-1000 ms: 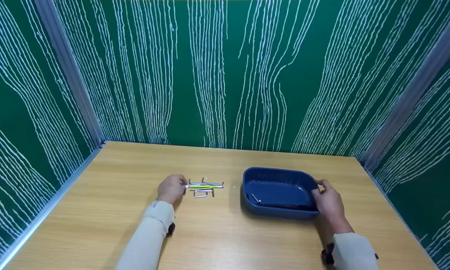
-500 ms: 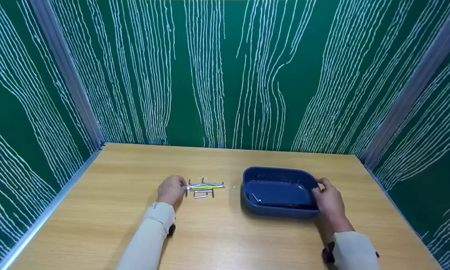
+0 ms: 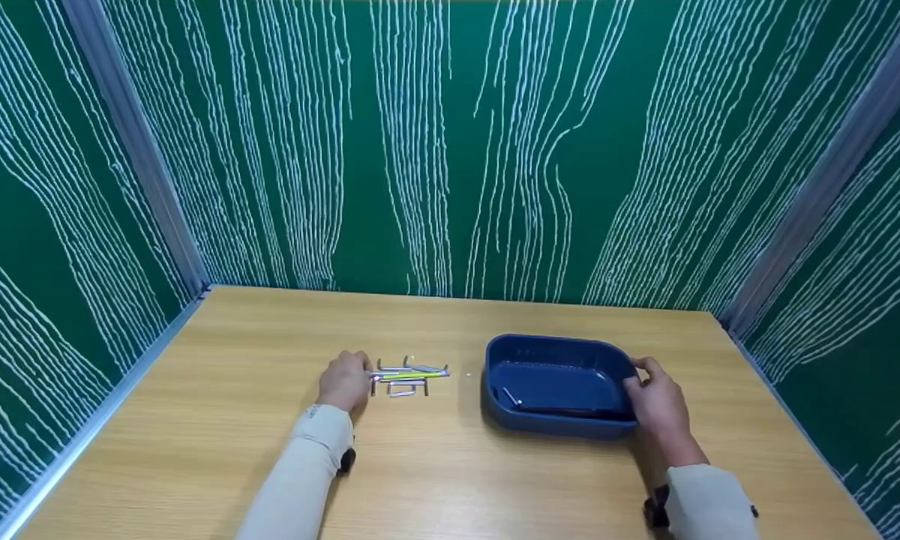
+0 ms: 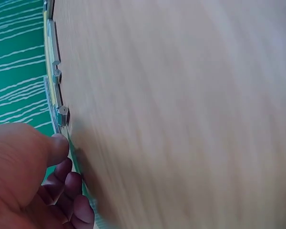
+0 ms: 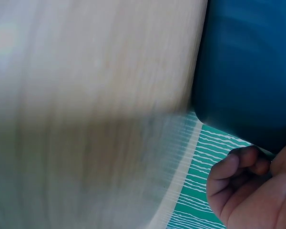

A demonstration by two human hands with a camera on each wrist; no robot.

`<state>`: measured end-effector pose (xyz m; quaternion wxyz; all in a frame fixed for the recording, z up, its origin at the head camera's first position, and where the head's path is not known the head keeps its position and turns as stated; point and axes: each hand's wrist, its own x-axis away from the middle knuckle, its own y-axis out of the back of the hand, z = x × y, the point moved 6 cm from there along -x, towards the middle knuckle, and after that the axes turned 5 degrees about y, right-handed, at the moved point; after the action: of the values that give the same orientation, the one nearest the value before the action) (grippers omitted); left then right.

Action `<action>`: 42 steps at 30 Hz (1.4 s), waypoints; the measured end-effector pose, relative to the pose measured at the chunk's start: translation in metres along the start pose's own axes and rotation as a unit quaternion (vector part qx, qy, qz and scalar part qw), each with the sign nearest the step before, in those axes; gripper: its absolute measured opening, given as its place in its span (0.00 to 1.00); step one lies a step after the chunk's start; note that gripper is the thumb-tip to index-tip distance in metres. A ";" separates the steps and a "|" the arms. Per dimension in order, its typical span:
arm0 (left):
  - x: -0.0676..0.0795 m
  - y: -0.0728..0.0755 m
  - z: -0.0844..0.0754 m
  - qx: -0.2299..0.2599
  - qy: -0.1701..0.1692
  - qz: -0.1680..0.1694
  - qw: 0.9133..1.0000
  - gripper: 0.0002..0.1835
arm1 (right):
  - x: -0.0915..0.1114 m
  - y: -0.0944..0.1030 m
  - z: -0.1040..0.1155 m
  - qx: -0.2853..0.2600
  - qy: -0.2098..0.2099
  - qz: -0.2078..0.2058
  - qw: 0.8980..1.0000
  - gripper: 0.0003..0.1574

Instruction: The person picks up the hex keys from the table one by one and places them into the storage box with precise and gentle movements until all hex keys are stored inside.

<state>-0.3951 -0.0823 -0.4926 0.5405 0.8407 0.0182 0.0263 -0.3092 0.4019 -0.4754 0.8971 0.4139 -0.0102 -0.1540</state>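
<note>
Several silver L-shaped hex keys [image 3: 407, 389] lie in a loose pile on the wooden table, a yellow-green strip [image 3: 412, 375] running among them. At the pile's left end, my left hand [image 3: 345, 381] pinches the end of a hex key [image 4: 52, 102] between thumb and fingers. The left wrist view shows the thumb [image 4: 59, 145] right at the metal, with other fingers curled below. My right hand [image 3: 656, 401] grips the right rim of a deep blue rectangular dish [image 3: 559, 429], thumb over the edge. Inside the dish, a silver hex key [image 3: 511, 397] lies near the front left corner.
A dark bar [image 3: 570, 411] lies along the dish's near inner wall. One tiny pale bit [image 3: 469, 374] sits on the table [image 3: 435, 480] between pile and dish. Green walls [image 3: 480, 150] with white wavy lines stand behind and at both sides.
The left hand has shifted very slightly, and the yellow-green strip's left end has turned a little toward the near side. The right hand and dish have stayed in place.
</note>
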 end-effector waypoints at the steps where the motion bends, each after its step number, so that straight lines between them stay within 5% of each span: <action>1: 0.000 0.001 0.000 -0.003 0.001 -0.003 1.000 0.03 | 0.000 0.000 0.000 -0.004 -0.004 0.005 1.000 0.26; 22: -0.005 0.008 -0.013 0.071 0.021 -0.054 0.996 0.05 | 0.001 -0.001 0.001 -0.011 -0.011 0.012 1.000 0.26; 33: 0.000 0.012 -0.022 0.083 -0.039 -0.095 0.991 0.03 | 0.000 0.001 0.002 0.015 0.009 -0.024 1.000 0.25; 42: 0.002 0.011 -0.031 0.089 -0.034 -0.078 0.992 0.04 | -0.001 0.000 0.001 0.008 0.003 -0.016 1.000 0.26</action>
<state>-0.3950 -0.0584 -0.4692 0.4644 0.8818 0.0675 -0.0462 -0.3099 0.4018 -0.4746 0.8913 0.4215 -0.0024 -0.1671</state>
